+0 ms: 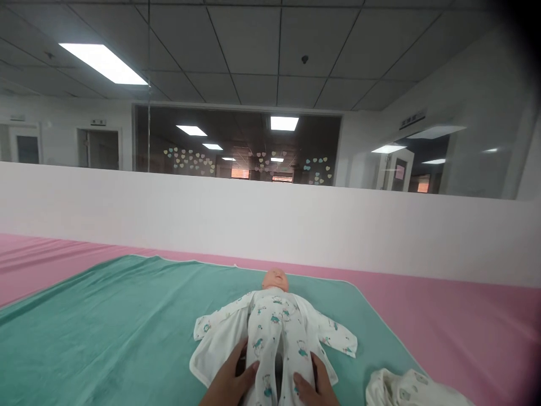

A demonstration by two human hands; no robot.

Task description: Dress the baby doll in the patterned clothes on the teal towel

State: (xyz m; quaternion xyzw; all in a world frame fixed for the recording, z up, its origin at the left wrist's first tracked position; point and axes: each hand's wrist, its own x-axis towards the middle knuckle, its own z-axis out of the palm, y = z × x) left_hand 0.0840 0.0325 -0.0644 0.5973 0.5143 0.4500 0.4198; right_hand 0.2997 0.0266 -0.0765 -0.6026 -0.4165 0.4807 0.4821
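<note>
A baby doll (pixel 275 278) lies face up on a teal blanket (pixel 139 316), its head toward the far wall. White baby clothes (pixel 275 318) with small green and blue figures cover its body, and the sleeves spread out to both sides. Down the lower middle runs a dark gap between the two leg parts of the clothes. My left hand (pixel 232 375) grips the left leg part from its outer side, thumb on top. On the right leg part, my right hand (pixel 316 386) holds the cloth in the same way. Fingertips under the fabric are hidden.
At the lower right lies a crumpled white printed cloth (pixel 412 389). Pink sheeting (pixel 473 316) shows around the blanket. Behind the doll stands a low white wall (pixel 253 220) with glass above it.
</note>
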